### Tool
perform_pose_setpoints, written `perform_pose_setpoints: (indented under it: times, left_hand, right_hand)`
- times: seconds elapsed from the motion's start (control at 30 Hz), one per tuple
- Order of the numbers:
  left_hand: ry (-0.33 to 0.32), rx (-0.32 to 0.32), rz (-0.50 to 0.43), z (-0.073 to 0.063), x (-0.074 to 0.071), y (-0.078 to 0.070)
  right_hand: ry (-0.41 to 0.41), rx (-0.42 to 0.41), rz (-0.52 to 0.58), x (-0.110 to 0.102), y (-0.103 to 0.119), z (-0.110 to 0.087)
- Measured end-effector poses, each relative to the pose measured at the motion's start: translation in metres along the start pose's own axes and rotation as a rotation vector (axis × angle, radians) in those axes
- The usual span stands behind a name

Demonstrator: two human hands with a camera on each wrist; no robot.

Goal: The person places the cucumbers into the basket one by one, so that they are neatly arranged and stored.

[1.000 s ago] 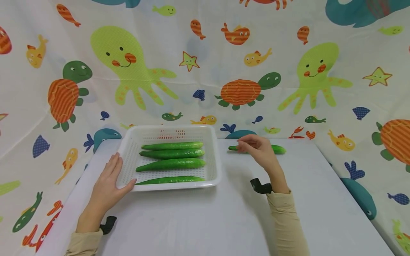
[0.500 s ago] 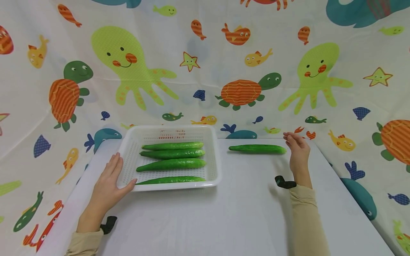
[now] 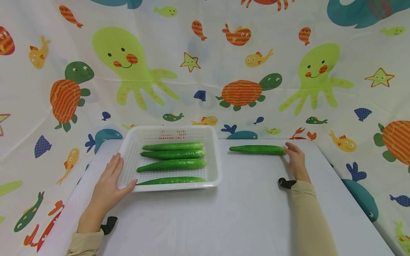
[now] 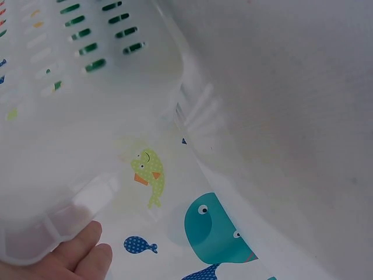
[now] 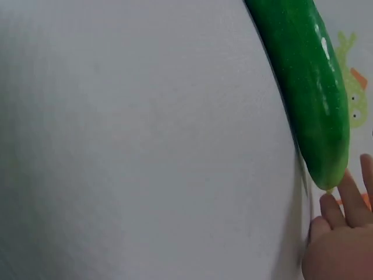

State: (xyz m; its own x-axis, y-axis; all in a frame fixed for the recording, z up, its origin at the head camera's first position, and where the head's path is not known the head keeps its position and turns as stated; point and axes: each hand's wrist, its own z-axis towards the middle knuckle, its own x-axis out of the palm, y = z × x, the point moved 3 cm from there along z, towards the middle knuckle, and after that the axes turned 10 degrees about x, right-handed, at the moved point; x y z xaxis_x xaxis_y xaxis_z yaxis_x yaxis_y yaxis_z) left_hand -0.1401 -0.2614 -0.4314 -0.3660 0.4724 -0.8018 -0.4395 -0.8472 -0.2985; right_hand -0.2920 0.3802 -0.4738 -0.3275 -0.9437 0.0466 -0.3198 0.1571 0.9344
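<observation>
In the head view, a white plastic basket [image 3: 219, 156] holds several green cucumbers [image 3: 171, 164] lying side by side. My left hand [image 3: 107, 183] rests against the basket's left side, fingers straight and thumb at the near left corner. The left wrist view has its fingers [image 4: 96, 259] beside the basket's rim [image 4: 61, 236]. A single cucumber [image 3: 256, 149] lies crosswise on the table, right of the basket. My right hand [image 3: 296, 160] is at its right end. In the right wrist view, extended fingers [image 5: 351, 201] are around the cucumber's tip [image 5: 326, 169]; firm contact is hard to tell.
The white table [image 3: 192, 220] runs up to a curtain [image 3: 205, 76] printed with sea animals, which also hangs at both sides. The basket stands near the table's far edge. A small black camera is strapped to each wrist.
My right hand has moved from above the lone cucumber to the right, then down to its right end. My left hand and the basket have stayed in place.
</observation>
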Motion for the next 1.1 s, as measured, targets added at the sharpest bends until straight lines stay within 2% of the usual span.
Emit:
perform_pose_setpoints:
  times: [0.2, 0.37, 0.73, 1.1]
  left_hand:
    - [0.001, 0.0, 0.005, 0.0, -0.001, -0.001]
    - [0.005, -0.002, 0.005, 0.0, -0.002, -0.001]
    - [-0.004, 0.002, 0.006, 0.0, -0.003, -0.002]
    - [-0.01, 0.011, 0.001, 0.002, -0.002, -0.003]
  right_hand:
    - [0.096, 0.008, -0.094, 0.0, -0.005, 0.0]
    - [0.121, 0.009, -0.227, 0.0, -0.008, 0.001]
    - [0.116, -0.049, -0.345, -0.002, -0.011, 0.009]
    - [0.097, -0.028, -0.363, -0.005, -0.014, 0.008]
